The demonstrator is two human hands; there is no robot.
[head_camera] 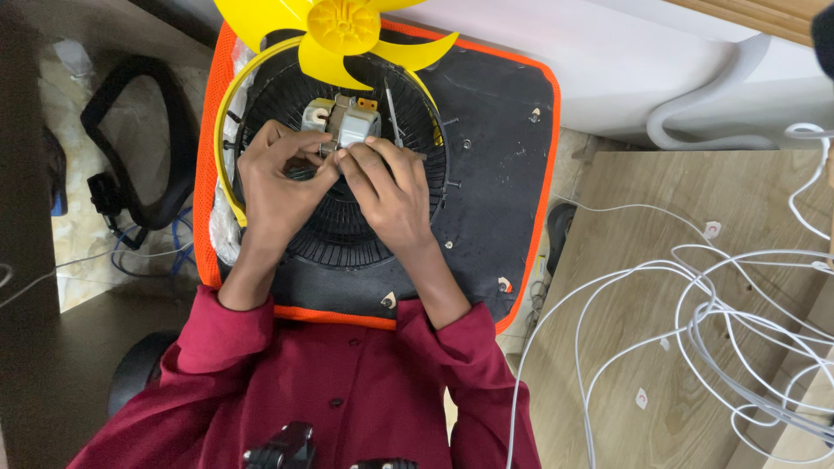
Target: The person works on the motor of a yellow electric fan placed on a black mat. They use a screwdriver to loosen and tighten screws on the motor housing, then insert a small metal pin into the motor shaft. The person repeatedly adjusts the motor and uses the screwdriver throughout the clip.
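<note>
A small fan motor (346, 124) with a metal body sits at the centre of a round black fan grille (343, 230) with a yellow rim. My left hand (276, 178) and my right hand (387, 187) both pinch the motor's lower edge with their fingertips. A yellow fan blade (344, 33) lies just beyond the motor, at the top of the view. A thin screwdriver (393, 117) rests on the grille to the right of the motor. The grille lies on a black mat with an orange border (512, 156).
Small screws (534, 113) are scattered on the mat. A wooden board (608, 347) at the right carries tangled white cables (721, 304). A black strap (130, 148) lies on the floor at the left. White furniture (625, 69) stands behind the mat.
</note>
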